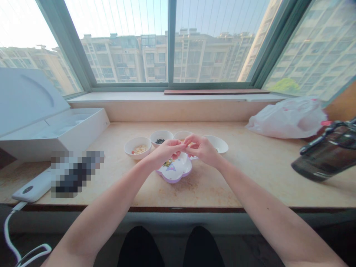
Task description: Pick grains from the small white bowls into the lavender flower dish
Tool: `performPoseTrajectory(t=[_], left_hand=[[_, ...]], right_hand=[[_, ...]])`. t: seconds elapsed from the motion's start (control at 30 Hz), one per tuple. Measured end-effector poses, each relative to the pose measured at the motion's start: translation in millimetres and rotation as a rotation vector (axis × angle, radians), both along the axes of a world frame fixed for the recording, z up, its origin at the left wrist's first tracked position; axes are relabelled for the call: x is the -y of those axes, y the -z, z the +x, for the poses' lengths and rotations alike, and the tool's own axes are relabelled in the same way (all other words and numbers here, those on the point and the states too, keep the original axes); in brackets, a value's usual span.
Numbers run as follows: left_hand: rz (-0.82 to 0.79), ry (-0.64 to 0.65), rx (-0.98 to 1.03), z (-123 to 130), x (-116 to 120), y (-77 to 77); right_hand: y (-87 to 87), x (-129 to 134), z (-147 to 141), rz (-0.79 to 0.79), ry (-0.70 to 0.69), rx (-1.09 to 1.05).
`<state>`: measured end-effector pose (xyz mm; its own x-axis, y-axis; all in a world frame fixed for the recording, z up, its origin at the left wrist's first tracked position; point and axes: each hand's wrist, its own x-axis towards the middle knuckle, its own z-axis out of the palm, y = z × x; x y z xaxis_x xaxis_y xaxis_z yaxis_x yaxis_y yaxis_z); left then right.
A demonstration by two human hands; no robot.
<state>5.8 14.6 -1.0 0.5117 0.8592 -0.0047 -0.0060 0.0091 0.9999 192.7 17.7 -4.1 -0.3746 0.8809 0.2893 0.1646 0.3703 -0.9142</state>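
While the left hand (164,154) and right hand (201,150) meet half-closed above the flower-shaped plate (175,172), any grip is unclear, white bowls (137,147) just behind it.

Bright window (214,55) daylight, strongly warped edges

- A lilac-rimmed, flower-shaped divided plate (178,172) is placed on the pale stone ledge (250,178), below the hands, with yellowish and dark grains partly seen in it.
- A white bowl of pale flakes (137,147), with a red bit among them, is set furthest left.
- A white bowl of small black seeds (161,136) is placed just beside it.
- A third white bowl (182,135) is largely hidden behind the hands, its contents unclear.
- A white oval dish (221,144) is partly covered by the right hand (201,150).
- The left hand (164,154) is held raised, fingertip to fingertip with the right; anything pinched is hidden.
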Motion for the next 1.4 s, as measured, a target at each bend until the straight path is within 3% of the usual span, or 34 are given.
performPoseTrajectory(t=[0.33, 0.4, 0.5, 0.57, 0.63, 0.87, 1.0, 1.4], left_hand=[[0.028, -0.051, -0.011, 1.4, 4.2, -1.3], [0.127, -0.091, -0.121, -1.9, 2.2, -2.9], [0.425, -0.194, -0.439, -11.9, -3.6, -5.5], [0.636, -0.143, -0.647, -19.7, -7.5, -6.1], [0.715, -0.069, -0.787, -26.0, -10.3, -4.9], [0.727, 0.089, -0.925, -26.8, -14.2, 4.1], [0.716, 0.157, -1.112, -23.2, -14.9, 2.3], [0.856, 0.166, -1.260, -21.0, -6.3, 7.6]], right_hand=[[5.4, -2.5, 5.8, 0.039, 0.090, 0.040], [5.1, -3.1, 7.1, 0.061, 0.102, 0.057], [1.8, -2.9, 9.0, 0.087, 0.133, 0.108], [-1.0, -2.4, 9.9, 0.093, 0.147, 0.137], [-2.6, -2.2, 10.4, 0.096, 0.146, 0.148], [2.0, -4.0, 11.0, 0.110, 0.088, 0.202], [2.0, -4.5, 11.4, 0.110, 0.088, 0.195], [-2.3, -5.3, 12.9, 0.103, 0.126, 0.072]])
